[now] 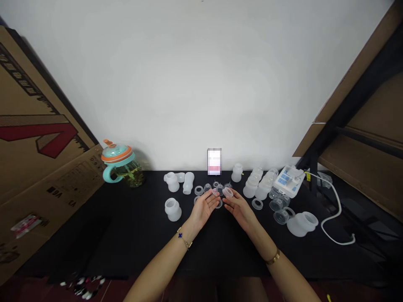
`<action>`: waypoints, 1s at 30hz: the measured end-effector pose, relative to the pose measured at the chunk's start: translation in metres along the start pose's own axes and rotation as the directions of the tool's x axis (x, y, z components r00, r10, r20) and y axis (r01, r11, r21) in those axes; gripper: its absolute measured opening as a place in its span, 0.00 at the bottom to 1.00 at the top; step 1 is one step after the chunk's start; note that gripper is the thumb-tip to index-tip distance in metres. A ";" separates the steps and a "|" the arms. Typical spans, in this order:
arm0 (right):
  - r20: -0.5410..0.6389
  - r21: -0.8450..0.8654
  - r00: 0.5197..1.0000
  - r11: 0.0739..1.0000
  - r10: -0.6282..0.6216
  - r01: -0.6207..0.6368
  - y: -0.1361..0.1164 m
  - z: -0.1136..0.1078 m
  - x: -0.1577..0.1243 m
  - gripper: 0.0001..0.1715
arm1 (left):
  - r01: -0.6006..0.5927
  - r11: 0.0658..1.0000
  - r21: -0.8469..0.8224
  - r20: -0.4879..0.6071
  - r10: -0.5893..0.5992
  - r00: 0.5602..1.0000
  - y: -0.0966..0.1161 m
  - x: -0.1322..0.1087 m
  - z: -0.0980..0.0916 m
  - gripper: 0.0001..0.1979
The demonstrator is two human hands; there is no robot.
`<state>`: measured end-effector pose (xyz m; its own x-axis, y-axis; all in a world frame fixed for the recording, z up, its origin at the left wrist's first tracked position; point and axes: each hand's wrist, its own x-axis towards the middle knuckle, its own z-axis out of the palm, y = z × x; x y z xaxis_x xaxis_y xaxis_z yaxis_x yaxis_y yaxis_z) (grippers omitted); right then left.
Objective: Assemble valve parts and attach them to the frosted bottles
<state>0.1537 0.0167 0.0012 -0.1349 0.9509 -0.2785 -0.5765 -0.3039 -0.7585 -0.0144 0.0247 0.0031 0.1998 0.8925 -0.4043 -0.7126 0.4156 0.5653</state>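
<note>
Head: ring in right hand

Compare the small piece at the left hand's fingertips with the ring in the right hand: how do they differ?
The small piece looks clearer; the ring is milkier white. The small piece appears narrower, the ring wider. The left hand has the small piece, the right hand the ring. Both are pale.
</note>
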 end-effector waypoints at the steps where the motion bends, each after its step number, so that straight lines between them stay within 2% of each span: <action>1: 0.001 -0.004 1.000 1.000 -0.001 0.001 0.000 0.000 0.000 0.22 | -0.013 1.000 0.010 0.010 0.013 1.000 -0.001 0.000 -0.001 0.07; 7: 0.017 0.004 1.000 1.000 0.009 -0.009 -0.002 0.000 -0.002 0.15 | -0.129 0.983 0.132 0.054 0.123 0.991 -0.005 0.000 -0.004 0.13; 12: -0.012 0.071 0.997 0.994 0.081 -0.080 -0.002 -0.003 0.002 0.10 | -0.258 0.932 0.254 0.096 0.241 0.966 -0.008 -0.002 -0.004 0.19; 17: -0.008 0.089 0.991 0.987 0.136 -0.135 -0.004 -0.001 0.004 0.15 | -0.375 0.853 0.363 0.131 0.352 0.927 -0.010 -0.005 -0.001 0.20; 22: -0.021 0.084 0.986 0.983 0.165 -0.163 -0.005 0.000 0.004 0.18 | -0.498 0.722 0.481 0.217 0.452 0.865 -0.012 -0.006 0.001 0.18; 26: -0.009 0.063 0.984 0.982 0.177 -0.176 -0.003 -0.001 0.006 0.20 | -0.531 0.647 0.547 0.260 0.471 0.843 -0.014 -0.004 -0.001 0.16; 30: 0.003 0.047 0.981 0.980 0.196 -0.196 -0.001 -0.002 0.007 0.21 | -0.540 0.620 0.569 0.270 0.479 0.835 -0.015 -0.002 -0.003 0.16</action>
<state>0.1550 0.0235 -0.0008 -0.2476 0.8733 -0.4196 -0.5765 -0.4809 -0.6605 -0.0056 0.0158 -0.0064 0.0072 0.9918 0.1274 -0.1667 -0.1244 0.9781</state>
